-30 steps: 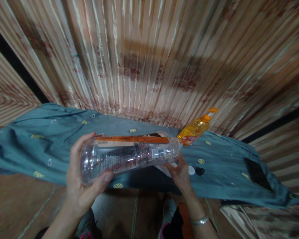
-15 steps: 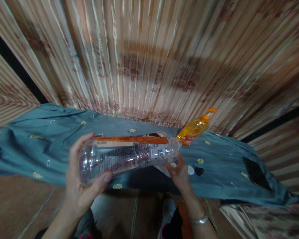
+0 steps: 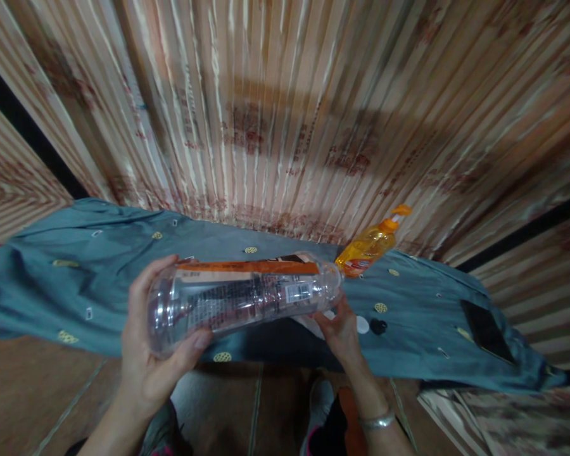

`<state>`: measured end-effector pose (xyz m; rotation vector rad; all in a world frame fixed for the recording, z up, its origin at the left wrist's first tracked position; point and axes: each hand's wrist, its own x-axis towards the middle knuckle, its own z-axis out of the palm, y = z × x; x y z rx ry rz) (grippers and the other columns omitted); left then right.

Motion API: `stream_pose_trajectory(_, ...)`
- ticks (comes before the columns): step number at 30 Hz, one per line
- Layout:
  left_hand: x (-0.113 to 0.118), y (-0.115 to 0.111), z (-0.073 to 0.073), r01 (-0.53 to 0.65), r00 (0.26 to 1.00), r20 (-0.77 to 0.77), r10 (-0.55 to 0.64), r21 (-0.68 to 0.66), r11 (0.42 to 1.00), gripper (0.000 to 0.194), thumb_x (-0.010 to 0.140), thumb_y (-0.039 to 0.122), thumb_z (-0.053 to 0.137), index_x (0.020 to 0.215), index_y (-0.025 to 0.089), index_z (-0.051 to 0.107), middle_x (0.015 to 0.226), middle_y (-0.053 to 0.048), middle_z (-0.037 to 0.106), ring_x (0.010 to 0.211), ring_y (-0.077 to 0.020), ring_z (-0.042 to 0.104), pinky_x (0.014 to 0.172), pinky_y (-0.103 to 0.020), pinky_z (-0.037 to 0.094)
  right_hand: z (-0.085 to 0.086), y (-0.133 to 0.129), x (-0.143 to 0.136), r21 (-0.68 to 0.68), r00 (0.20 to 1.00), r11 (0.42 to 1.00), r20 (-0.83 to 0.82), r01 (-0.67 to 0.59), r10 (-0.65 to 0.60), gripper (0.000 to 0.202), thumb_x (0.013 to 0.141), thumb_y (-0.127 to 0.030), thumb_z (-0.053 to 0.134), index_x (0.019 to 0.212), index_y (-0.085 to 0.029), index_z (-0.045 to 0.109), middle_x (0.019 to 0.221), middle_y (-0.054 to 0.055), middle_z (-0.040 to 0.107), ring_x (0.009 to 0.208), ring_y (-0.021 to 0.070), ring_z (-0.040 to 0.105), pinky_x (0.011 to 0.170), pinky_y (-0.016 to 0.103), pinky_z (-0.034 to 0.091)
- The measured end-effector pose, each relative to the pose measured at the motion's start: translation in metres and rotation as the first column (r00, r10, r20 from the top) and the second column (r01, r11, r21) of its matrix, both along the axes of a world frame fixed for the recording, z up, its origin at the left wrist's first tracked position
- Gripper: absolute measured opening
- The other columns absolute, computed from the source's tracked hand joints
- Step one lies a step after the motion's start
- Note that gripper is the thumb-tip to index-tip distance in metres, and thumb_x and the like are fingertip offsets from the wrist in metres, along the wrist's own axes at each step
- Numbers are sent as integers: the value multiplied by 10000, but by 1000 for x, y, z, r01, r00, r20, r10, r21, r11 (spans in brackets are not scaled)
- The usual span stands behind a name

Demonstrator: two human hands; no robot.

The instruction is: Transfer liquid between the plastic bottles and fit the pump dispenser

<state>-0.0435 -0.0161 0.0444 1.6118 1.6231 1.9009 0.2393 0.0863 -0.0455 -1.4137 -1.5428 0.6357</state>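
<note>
- Plastic bottle (image 3: 247, 297): lengthwise above the tablecloth (image 3: 104, 266), base left, neck right.
- Left hand (image 3: 147, 358): around the plastic bottle's base.
- Right hand (image 3: 341, 330): at the plastic bottle's neck.
- Pump bottle (image 3: 367, 249): on the tablecloth, behind and right of that neck.
- Round disc (image 3: 362, 325): on the tablecloth, right of the plastic bottle.
- Phone (image 3: 487, 330): on the tablecloth, well right of the plastic bottle.
- Curtain (image 3: 266, 114): behind the plastic bottle.

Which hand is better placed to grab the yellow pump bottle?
Probably the right hand: it's at the neck end of the clear bottle, nearer the yellow pump bottle, while the left hand holds the other end.
</note>
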Motion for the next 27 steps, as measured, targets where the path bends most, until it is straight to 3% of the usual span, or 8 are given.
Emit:
stream_pose_trajectory(13,-1,1,0,-8,1000,-15,9,24,1000,834,673,526,792,1440,322,535,1223,-47,660,1075,-285,647,887,-389,523,0,0,0,-4,1000,1000,12,3,-3,588,755,-475,720,1254,-179,626,1088,145,795,978,336,758,804,440,599)
stream_pose_trajectory(22,0,0,4,-34,998,-49,35,3,999,835,657,546,779,1410,282,532,1252,-76,650,1111,-328,643,934,-467,542,-2,0,0,12,1000,1000,22,6,-6,554,756,-453,722,1238,-197,632,1061,118,798,955,322,755,793,422,593)
stream_pose_trajectory(27,0,0,4,-9,1000,-27,9,12,1000,835,669,512,798,1434,316,527,1258,-54,643,1122,-298,636,947,-416,512,-3,0,1,7,1000,1000,24,4,-4,541,757,-458,713,1219,-187,636,1045,126,798,942,328,756,774,417,591)
